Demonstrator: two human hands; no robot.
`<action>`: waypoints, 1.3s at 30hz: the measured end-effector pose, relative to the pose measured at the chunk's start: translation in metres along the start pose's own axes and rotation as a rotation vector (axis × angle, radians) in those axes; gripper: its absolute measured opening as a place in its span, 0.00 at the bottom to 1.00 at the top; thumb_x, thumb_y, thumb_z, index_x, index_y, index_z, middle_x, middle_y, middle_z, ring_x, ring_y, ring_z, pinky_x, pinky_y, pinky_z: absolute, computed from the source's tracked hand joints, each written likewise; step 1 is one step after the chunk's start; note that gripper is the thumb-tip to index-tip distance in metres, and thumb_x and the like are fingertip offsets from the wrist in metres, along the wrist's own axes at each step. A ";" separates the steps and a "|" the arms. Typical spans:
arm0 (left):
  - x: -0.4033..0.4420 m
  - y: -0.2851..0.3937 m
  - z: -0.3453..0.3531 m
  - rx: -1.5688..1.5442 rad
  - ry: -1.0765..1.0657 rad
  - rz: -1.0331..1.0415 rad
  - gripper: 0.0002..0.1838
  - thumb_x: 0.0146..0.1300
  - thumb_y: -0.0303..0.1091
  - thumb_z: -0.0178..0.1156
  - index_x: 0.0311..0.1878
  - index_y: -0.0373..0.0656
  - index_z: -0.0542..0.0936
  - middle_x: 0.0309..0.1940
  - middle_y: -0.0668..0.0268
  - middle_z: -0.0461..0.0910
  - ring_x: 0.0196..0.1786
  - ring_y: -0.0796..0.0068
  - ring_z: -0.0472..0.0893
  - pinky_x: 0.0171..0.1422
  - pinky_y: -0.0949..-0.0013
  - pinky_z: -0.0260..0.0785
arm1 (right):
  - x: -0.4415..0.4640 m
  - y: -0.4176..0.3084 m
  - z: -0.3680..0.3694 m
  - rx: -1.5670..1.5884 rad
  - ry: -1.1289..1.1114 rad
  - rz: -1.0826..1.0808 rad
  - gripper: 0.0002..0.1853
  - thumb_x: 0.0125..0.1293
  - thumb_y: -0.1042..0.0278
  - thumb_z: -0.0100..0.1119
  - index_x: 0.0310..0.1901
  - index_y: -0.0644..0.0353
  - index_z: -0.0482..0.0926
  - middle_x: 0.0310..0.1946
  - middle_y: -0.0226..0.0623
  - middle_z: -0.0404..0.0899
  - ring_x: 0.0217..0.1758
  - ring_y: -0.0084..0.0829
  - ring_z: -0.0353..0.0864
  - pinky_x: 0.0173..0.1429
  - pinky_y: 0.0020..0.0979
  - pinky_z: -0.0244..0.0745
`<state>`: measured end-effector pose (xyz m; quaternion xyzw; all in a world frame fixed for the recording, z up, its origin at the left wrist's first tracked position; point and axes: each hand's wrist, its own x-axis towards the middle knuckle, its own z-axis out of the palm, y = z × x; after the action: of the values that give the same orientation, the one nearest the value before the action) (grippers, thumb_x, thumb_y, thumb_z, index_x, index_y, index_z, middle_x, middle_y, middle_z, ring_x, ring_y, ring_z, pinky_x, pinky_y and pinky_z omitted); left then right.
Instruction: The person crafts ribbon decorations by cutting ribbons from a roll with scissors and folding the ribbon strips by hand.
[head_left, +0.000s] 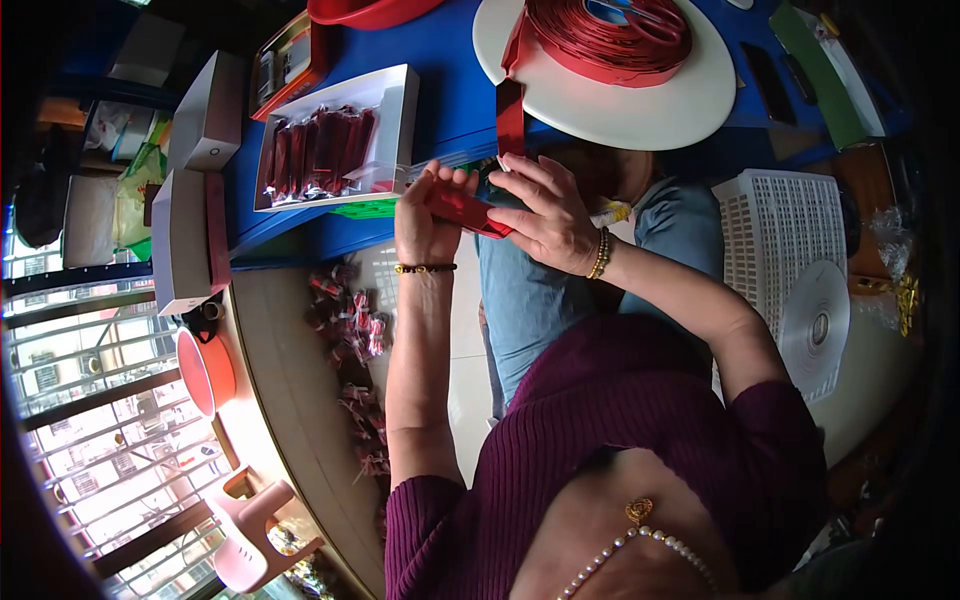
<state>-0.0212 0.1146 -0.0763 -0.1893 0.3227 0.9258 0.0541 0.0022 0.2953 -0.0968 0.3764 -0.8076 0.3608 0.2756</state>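
Observation:
My left hand is closed around a flat, glossy red piece, which looks like folded ribbon or a small packet. Fingers of my right hand press on the right end of that piece. A red ribbon runs down from a large wound roll to the upper fingertips of my right hand. Whether the ribbon joins the red piece is hidden behind those fingers. The roll lies on a round white board, with scissors on top of it.
On the blue table, a white box holds several dark red wrapped packets. A red basin and a phone lie further off. A white basket stands right of my legs; red bundles lie on the floor at left.

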 end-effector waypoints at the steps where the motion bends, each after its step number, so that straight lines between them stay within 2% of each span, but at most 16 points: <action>1: -0.001 -0.003 0.001 -0.017 0.005 -0.020 0.08 0.67 0.29 0.43 0.43 0.38 0.70 0.30 0.63 0.76 0.35 0.63 0.78 0.52 0.54 0.72 | 0.000 -0.001 0.001 0.002 0.008 -0.002 0.13 0.44 0.73 0.65 0.36 0.54 0.80 0.56 0.36 0.70 0.67 0.39 0.61 0.65 0.45 0.56; 5: 0.002 -0.039 -0.024 0.084 -0.229 -0.169 0.12 0.68 0.32 0.43 0.46 0.39 0.75 0.39 0.64 0.79 0.42 0.73 0.78 0.48 0.72 0.70 | -0.001 0.000 0.003 -0.012 -0.028 -0.006 0.13 0.45 0.73 0.64 0.36 0.53 0.81 0.56 0.35 0.70 0.67 0.39 0.61 0.65 0.46 0.56; 10: -0.027 -0.030 0.006 0.127 -0.260 -0.299 0.22 0.70 0.49 0.43 0.47 0.38 0.74 0.46 0.60 0.77 0.47 0.70 0.77 0.53 0.67 0.68 | -0.010 0.006 0.000 -0.043 -0.003 0.008 0.14 0.43 0.71 0.65 0.36 0.54 0.80 0.57 0.34 0.70 0.67 0.39 0.60 0.65 0.48 0.54; 11: -0.014 -0.026 -0.011 0.137 -0.255 -0.278 0.24 0.69 0.52 0.43 0.48 0.36 0.71 0.47 0.56 0.77 0.49 0.63 0.77 0.55 0.62 0.69 | -0.010 0.006 -0.004 -0.003 -0.030 0.006 0.14 0.42 0.70 0.66 0.36 0.54 0.80 0.58 0.35 0.70 0.68 0.39 0.59 0.66 0.48 0.53; 14: -0.003 -0.013 -0.017 0.148 0.108 -0.115 0.25 0.70 0.49 0.41 0.52 0.33 0.64 0.45 0.52 0.76 0.49 0.57 0.78 0.55 0.57 0.70 | -0.013 0.003 0.006 0.041 -0.034 -0.008 0.15 0.41 0.71 0.66 0.36 0.53 0.80 0.58 0.35 0.69 0.68 0.40 0.59 0.66 0.48 0.54; 17: -0.003 -0.015 -0.024 0.220 -0.032 -0.101 0.22 0.72 0.46 0.38 0.53 0.34 0.64 0.44 0.52 0.77 0.49 0.57 0.78 0.55 0.58 0.71 | -0.011 0.000 0.015 0.020 -0.017 -0.017 0.13 0.43 0.72 0.65 0.35 0.53 0.81 0.58 0.35 0.69 0.68 0.39 0.59 0.66 0.48 0.55; 18: -0.008 -0.021 -0.015 0.192 0.034 -0.108 0.20 0.72 0.42 0.36 0.51 0.35 0.68 0.42 0.55 0.78 0.46 0.60 0.79 0.52 0.61 0.71 | -0.010 0.000 0.019 -0.017 -0.002 -0.023 0.12 0.44 0.72 0.64 0.34 0.53 0.81 0.58 0.34 0.69 0.67 0.39 0.60 0.66 0.47 0.55; 20: -0.001 -0.031 -0.030 0.161 -0.148 -0.164 0.18 0.72 0.39 0.37 0.47 0.36 0.74 0.44 0.57 0.79 0.46 0.63 0.78 0.53 0.63 0.69 | -0.010 0.003 0.025 -0.036 -0.010 -0.019 0.11 0.45 0.72 0.64 0.34 0.53 0.82 0.57 0.34 0.70 0.67 0.39 0.61 0.65 0.47 0.56; 25: -0.002 -0.043 -0.038 0.075 -0.082 -0.195 0.19 0.72 0.38 0.37 0.46 0.36 0.75 0.42 0.57 0.79 0.45 0.64 0.78 0.53 0.62 0.68 | -0.012 0.003 0.026 -0.085 -0.094 0.022 0.11 0.46 0.72 0.64 0.35 0.54 0.82 0.54 0.34 0.71 0.63 0.37 0.65 0.65 0.46 0.57; 29: -0.005 -0.033 -0.030 0.173 0.025 -0.146 0.19 0.72 0.38 0.36 0.49 0.34 0.72 0.46 0.52 0.77 0.51 0.56 0.76 0.59 0.56 0.65 | -0.015 0.001 0.022 -0.082 -0.096 0.083 0.10 0.50 0.71 0.64 0.36 0.55 0.81 0.43 0.32 0.76 0.50 0.29 0.73 0.61 0.42 0.61; 30: -0.008 -0.028 -0.025 0.172 0.062 -0.113 0.20 0.72 0.38 0.35 0.50 0.32 0.71 0.48 0.50 0.76 0.53 0.54 0.75 0.60 0.56 0.65 | -0.014 0.000 0.013 -0.066 -0.085 0.088 0.06 0.52 0.71 0.63 0.34 0.56 0.80 0.31 0.31 0.79 0.39 0.28 0.77 0.55 0.38 0.67; 33: -0.016 -0.018 -0.026 0.219 0.099 -0.103 0.20 0.72 0.38 0.34 0.53 0.32 0.69 0.53 0.47 0.73 0.57 0.50 0.73 0.61 0.55 0.64 | -0.024 0.006 -0.006 0.167 -0.149 0.125 0.06 0.52 0.73 0.61 0.34 0.57 0.79 0.22 0.33 0.77 0.31 0.33 0.78 0.50 0.35 0.69; 34: -0.014 -0.021 -0.040 0.211 0.013 -0.124 0.20 0.71 0.39 0.35 0.53 0.32 0.68 0.53 0.47 0.73 0.58 0.50 0.72 0.61 0.55 0.64 | -0.026 0.006 -0.011 0.255 -0.117 0.170 0.04 0.52 0.75 0.61 0.31 0.58 0.79 0.22 0.35 0.78 0.27 0.37 0.79 0.42 0.34 0.73; 36: -0.016 -0.026 -0.046 0.166 -0.019 -0.166 0.21 0.71 0.39 0.36 0.53 0.32 0.69 0.54 0.47 0.72 0.59 0.50 0.71 0.61 0.55 0.64 | -0.034 0.003 -0.015 0.378 -0.088 0.409 0.03 0.53 0.75 0.61 0.31 0.59 0.79 0.25 0.37 0.80 0.30 0.35 0.81 0.38 0.31 0.75; 37: -0.019 -0.029 -0.049 0.127 -0.061 -0.202 0.21 0.71 0.39 0.36 0.53 0.32 0.69 0.54 0.47 0.72 0.60 0.50 0.71 0.61 0.56 0.63 | -0.037 0.003 -0.019 0.538 -0.146 0.591 0.06 0.57 0.74 0.61 0.36 0.63 0.78 0.31 0.35 0.81 0.34 0.26 0.81 0.41 0.26 0.75; 39: -0.025 -0.035 -0.044 0.169 -0.014 -0.206 0.21 0.71 0.40 0.36 0.54 0.32 0.69 0.56 0.47 0.71 0.60 0.51 0.70 0.62 0.56 0.63 | -0.043 0.003 -0.015 0.841 -0.298 0.962 0.13 0.59 0.70 0.62 0.43 0.66 0.75 0.38 0.34 0.80 0.39 0.22 0.79 0.42 0.26 0.74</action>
<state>0.0238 0.1154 -0.1190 -0.2099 0.3782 0.8860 0.1671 0.0266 0.3266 -0.1203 0.0950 -0.7056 0.6726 -0.2020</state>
